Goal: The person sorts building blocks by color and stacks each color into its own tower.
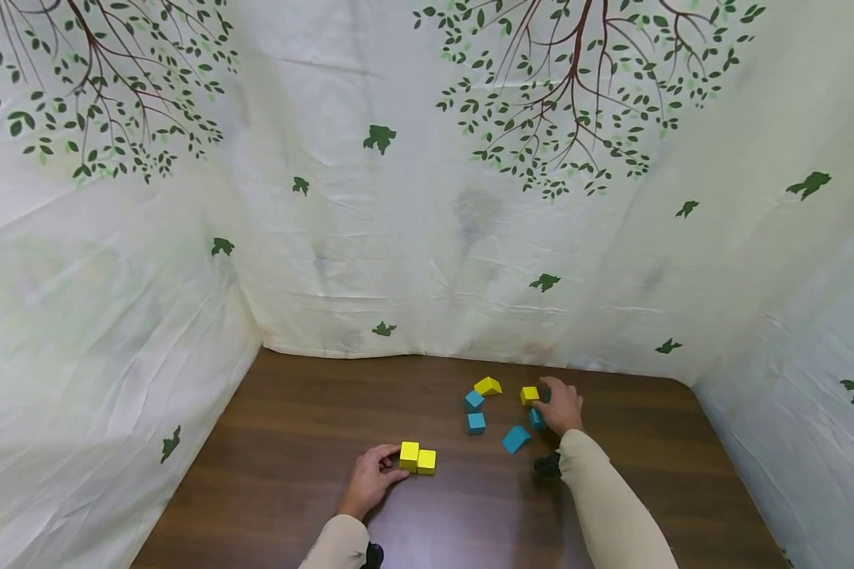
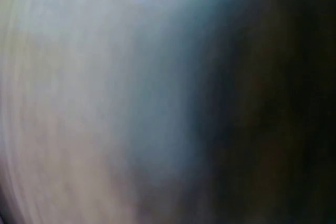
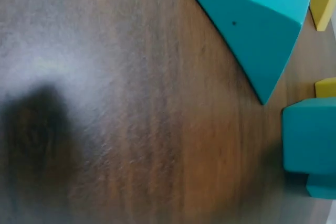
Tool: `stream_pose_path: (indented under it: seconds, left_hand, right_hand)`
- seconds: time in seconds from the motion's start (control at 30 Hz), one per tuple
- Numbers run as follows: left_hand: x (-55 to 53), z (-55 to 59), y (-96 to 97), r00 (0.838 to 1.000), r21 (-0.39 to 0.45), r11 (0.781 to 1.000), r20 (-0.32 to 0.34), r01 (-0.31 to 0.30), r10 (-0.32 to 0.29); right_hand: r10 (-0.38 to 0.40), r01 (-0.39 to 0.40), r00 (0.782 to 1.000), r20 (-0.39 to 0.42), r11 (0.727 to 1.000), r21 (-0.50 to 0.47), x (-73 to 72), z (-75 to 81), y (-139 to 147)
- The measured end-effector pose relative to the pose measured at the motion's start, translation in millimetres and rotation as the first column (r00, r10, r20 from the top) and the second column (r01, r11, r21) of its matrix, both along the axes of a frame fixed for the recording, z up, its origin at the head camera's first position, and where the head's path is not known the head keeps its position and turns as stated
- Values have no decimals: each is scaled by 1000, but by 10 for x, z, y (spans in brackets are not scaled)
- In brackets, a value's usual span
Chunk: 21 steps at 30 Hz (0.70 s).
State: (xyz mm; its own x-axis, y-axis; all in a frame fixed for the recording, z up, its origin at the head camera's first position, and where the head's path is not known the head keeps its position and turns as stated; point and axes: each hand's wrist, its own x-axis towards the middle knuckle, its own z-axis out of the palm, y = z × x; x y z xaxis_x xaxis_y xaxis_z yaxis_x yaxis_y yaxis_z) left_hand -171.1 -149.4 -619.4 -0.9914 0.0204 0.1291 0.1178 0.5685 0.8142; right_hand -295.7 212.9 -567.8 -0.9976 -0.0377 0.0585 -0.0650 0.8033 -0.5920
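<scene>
Two yellow cubes stand side by side near the front middle of the table. My left hand (image 1: 372, 482) holds the left yellow cube (image 1: 409, 457) between thumb and fingers; the right yellow cube (image 1: 426, 462) touches it. Farther back, my right hand (image 1: 564, 406) has its thumb and forefinger around a dark blue block (image 1: 545, 393), mostly hidden by the hand. A yellow cube (image 1: 530, 396) sits just left of those fingertips. Below the thumb lies a blue cube (image 1: 537, 419), large at the right edge of the right wrist view. The left wrist view is only a blur.
A blue triangular block (image 3: 262, 30) lies left of the right forearm. Two blue cubes (image 1: 474, 401) (image 1: 476, 423) and a yellow triangular block (image 1: 488, 386) lie farther left. White cloth (image 1: 427, 261) with leaf prints hangs along the back and sides of the brown table (image 1: 292, 419).
</scene>
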Motion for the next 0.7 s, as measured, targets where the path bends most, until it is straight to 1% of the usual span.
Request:
stream_pose_path:
  seconds: [0.17, 0.43, 0.6, 0.7]
  left_hand:
    - [-6, 5, 2, 1000, -8, 1000, 6, -8, 8]
    - [-10, 20, -1, 1000, -27, 1000, 13, -9, 10]
    - [8, 22, 3, 1000, -25, 1000, 10, -2, 2]
    - [7, 19, 5, 1000, -20, 1000, 10, -8, 8]
  right_hand:
    - [34, -34, 999, 10, 998, 59, -48, -6, -36]
    - [22, -26, 999, 47, 996, 82, -47, 69, -92]
    - [14, -20, 998, 62, 995, 103, -77, 47, -102]
    - [8, -16, 997, 72, 994, 113, -106, 20, -97]
